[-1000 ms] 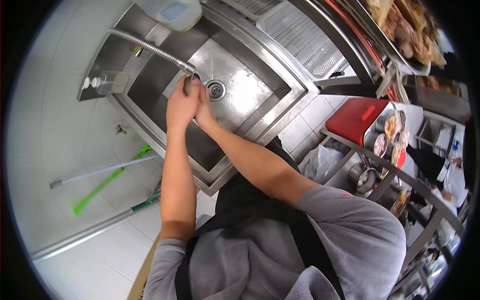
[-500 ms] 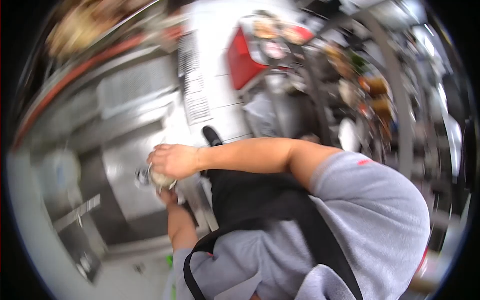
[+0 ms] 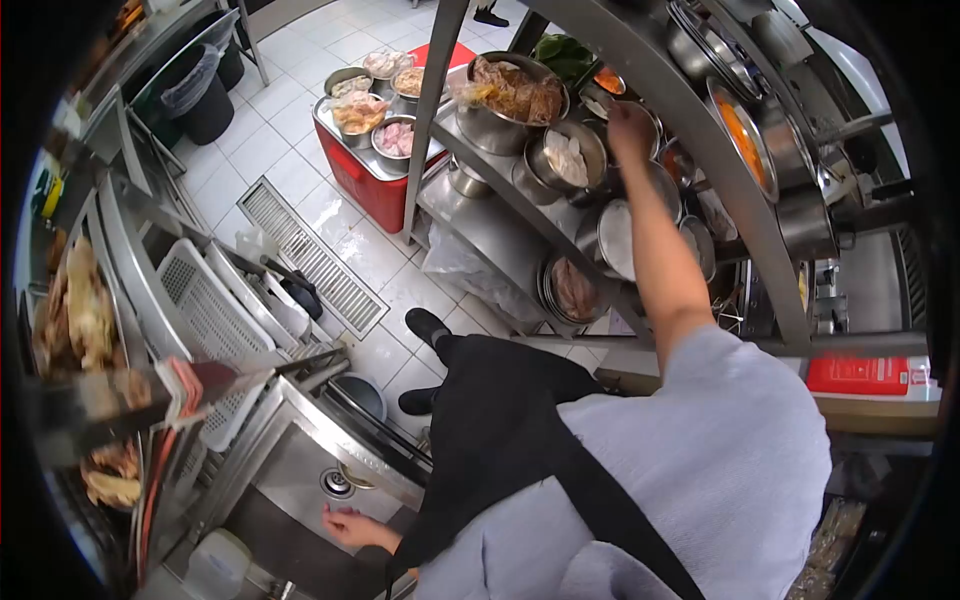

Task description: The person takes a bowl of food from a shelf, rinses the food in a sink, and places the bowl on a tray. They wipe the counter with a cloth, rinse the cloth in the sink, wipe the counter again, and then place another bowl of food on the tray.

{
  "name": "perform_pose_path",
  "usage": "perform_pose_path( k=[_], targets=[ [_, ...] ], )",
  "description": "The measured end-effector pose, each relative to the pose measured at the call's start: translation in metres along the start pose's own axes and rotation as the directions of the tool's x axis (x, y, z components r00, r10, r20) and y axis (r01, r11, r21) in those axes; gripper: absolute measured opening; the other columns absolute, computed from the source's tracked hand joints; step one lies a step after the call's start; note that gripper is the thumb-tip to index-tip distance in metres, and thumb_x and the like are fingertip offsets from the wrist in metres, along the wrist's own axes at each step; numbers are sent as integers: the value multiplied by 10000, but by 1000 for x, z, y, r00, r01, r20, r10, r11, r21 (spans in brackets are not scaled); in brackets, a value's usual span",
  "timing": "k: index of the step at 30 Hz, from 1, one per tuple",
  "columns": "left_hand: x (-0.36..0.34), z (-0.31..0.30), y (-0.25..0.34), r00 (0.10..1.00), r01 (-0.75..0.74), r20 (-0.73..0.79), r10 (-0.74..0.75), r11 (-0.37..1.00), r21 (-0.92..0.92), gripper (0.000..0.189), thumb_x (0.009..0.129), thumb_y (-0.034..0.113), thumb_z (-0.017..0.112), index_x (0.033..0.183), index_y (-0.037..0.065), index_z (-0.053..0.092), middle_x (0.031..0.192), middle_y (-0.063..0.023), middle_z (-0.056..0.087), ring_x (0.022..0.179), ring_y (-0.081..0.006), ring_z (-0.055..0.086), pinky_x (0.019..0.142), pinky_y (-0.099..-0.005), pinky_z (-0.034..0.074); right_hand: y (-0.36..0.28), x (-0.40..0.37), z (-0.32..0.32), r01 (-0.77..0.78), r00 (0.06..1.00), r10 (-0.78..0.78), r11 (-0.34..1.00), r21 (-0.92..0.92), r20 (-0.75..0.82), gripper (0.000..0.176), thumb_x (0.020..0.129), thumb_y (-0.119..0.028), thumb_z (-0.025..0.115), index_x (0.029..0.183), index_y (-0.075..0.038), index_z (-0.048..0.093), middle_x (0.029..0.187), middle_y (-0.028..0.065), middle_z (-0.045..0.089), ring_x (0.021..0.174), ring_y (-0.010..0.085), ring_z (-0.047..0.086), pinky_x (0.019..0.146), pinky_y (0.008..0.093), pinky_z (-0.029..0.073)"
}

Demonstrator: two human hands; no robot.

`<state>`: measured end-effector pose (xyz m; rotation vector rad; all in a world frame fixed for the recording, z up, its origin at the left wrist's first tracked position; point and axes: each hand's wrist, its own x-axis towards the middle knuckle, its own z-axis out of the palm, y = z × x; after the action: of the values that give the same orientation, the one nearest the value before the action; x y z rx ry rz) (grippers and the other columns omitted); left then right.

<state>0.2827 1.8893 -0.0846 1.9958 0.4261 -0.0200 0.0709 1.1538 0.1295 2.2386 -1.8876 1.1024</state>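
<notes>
A tiled kitchen, crowded with steel: the person stands twisted between the stainless-steel sink point(image 3: 290, 480) and the tall steel shelf rack point(image 3: 490, 225). The left hand point(image 3: 350, 525) hangs loosely spread over the sink basin, touching nothing, while the right hand point(image 3: 630, 118) is stretched up among packed bowls, just beside the round steel bowl of pale pieces point(image 3: 567, 158); whether its fingers grip anything I cannot tell. At such a stretch, I reckon a nudge could tip a bowl off the shelf.
</notes>
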Motion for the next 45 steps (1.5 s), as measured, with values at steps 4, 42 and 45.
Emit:
perform_pose_path(
  k=[4,42,45],
  targets=[
    [-23,31,92,807,-583,74,585,773,250,285,1025,161,495,940,-36,683,692,-81,603,564,-151,468,513,-315,374,84,95,80,126,967,-89,982,-144,241,304,880,-298,617,1088,-97,710,1093,192,694,1057,326,664,885,433,517],
    [-44,236,162,480,-691,663,574,714,-118,197,944,45,530,812,-54,638,690,-118,611,557,-181,524,524,-310,366,140,259,189,107,903,-75,993,-54,423,465,930,-333,564,1298,-49,564,1268,177,601,1166,340,553,991,420,427],
    [-45,249,169,459,-682,678,575,717,-147,190,939,41,530,813,-53,636,699,-120,620,561,-187,525,529,-310,375,158,267,205,220,856,-160,973,-66,491,481,926,-339,553,1311,-51,556,1278,196,593,1166,387,546,1003,447,424]
  ],
)
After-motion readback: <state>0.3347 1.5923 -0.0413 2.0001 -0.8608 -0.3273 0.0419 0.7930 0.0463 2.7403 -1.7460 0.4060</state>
